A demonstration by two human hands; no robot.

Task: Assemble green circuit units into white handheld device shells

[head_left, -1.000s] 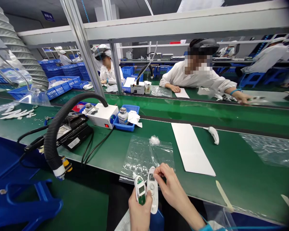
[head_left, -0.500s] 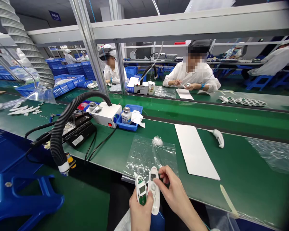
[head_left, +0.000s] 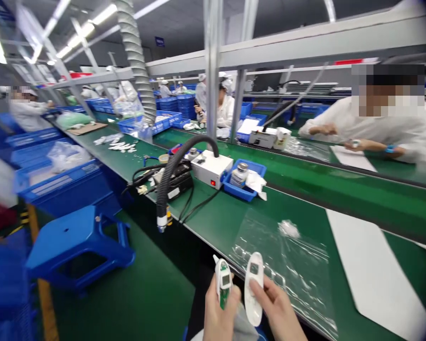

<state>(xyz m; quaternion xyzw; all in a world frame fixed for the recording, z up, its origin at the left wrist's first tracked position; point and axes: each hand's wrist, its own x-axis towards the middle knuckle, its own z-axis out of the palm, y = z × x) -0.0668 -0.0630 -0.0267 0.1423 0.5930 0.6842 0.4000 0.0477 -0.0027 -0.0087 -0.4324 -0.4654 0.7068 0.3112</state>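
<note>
Near the bench's front edge my left hand [head_left: 220, 303] is closed around an ear thermometer body [head_left: 224, 280], its probe pointing up and its green circuit board and small screen exposed. My right hand [head_left: 275, 303] pinches a white oval cover [head_left: 254, 270] with a rectangular window, the thumb lying across its face. The two parts are held side by side with a gap between them. Behind them a clear plastic bag [head_left: 294, 265] lies on the bench, with a small crumpled clear wad [head_left: 288, 229] on it.
A white box with a black hose [head_left: 170, 180] stands beside a blue tray [head_left: 243, 192] holding a bottle and tissue. White sheet [head_left: 376, 265] lies at right. A blue stool [head_left: 67, 237] stands on the floor at left. A co-worker [head_left: 372, 118] sits across the bench.
The view has swung to the left. The cover has moved away from the thermometer body, and my right hand now grips it by itself, while my left hand keeps the body.
</note>
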